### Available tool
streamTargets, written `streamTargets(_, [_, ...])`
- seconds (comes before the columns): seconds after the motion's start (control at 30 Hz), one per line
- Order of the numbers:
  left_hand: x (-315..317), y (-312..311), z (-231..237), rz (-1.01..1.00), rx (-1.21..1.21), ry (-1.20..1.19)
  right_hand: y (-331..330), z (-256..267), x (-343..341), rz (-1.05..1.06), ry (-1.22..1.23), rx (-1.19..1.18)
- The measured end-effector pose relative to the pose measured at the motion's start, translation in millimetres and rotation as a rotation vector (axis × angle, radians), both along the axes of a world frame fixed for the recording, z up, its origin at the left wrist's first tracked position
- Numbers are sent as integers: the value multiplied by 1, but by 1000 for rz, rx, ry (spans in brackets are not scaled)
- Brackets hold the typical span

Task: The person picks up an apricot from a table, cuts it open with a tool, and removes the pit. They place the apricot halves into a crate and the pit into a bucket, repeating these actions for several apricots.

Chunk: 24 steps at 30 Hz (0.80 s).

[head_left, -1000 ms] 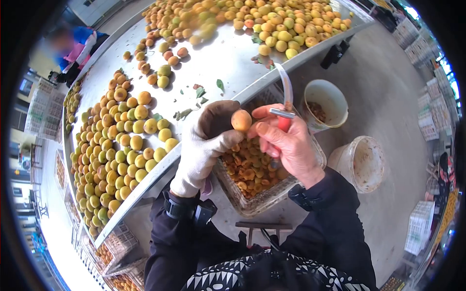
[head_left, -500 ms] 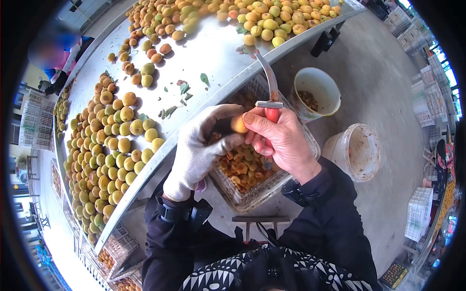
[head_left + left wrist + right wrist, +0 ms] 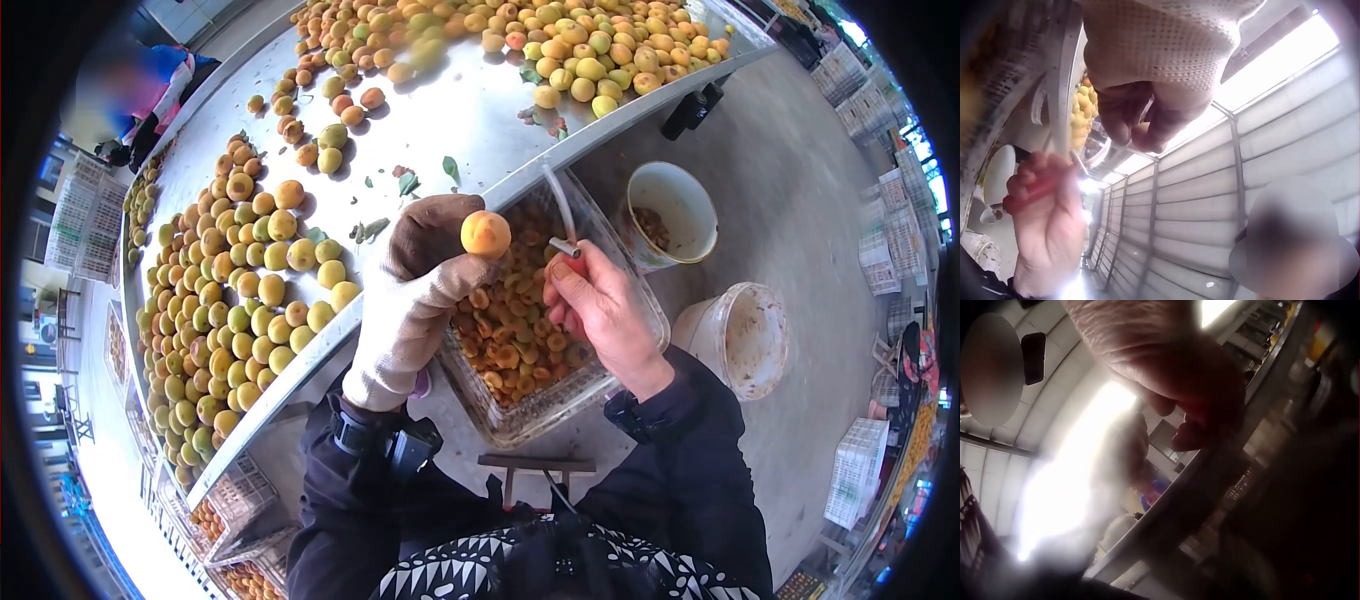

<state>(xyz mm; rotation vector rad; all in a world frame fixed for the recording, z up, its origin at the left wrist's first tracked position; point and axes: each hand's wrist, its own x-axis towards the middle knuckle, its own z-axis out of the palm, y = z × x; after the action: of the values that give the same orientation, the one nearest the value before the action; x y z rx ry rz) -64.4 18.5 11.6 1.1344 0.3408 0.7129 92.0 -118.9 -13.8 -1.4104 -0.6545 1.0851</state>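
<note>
My left hand [image 3: 415, 300], in a white knit glove with brown-coated fingers, pinches a yellow-orange apricot [image 3: 485, 234] between thumb and fingers. The fruit's seam faces up. My bare right hand [image 3: 605, 310] grips a red-handled tool [image 3: 1035, 187] with a short metal head, a little to the right of the fruit and apart from it. A pale curved strip [image 3: 560, 200] runs from near that metal head to the table edge. Under both hands is a plastic crate [image 3: 515, 435] holding apricot halves. In the right wrist view, glare and shadow hide the tool.
A metal-topped table [image 3: 420, 110] bears many whole apricots [image 3: 230, 330] and some loose leaves. On the floor to the right stand two white buckets [image 3: 755, 340], the farther with brown scraps inside. Crates [image 3: 240, 495] of fruit sit under the table. Another person [image 3: 170, 80] is at the far left.
Half a second ago my right thumb and fingers were at the apricot. Now that hand has drawn off to the right, and the left hand holds the fruit up with its seam showing.
</note>
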Motion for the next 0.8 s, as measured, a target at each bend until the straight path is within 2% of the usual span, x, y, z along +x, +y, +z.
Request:
streamTargets(0.2, [2, -2, 2, 57, 38, 19, -1, -3, -12, 9, -150, 40])
streamTargets(0.27, [3, -4, 4, 76, 24, 41, -1, -6, -17, -45, -384, 99])
streamTargets(0.43, [3, -6, 14, 47, -136, -16, -1, -12, -23, -73, -381, 116])
streamTargets(0.57, [1, -5, 15, 64, -139, 4, -3, -9, -21, -86, -402, 118])
streamTargets(0.63, [1, -5, 12, 137, -11, 53, -4, -4, -25, -91, -430, 125])
streamTargets(0.7, [0, -6, 12, 171, 44, 62, -3, 1, -31, -102, -623, 285])
streamTargets(0.73, [0, -6, 12, 202, 99, 74, -4, 2, -33, -100, -624, 285])
streamTargets(0.8, [0, -9, 12, 216, 91, 60, -5, 3, -36, -51, -686, 319])
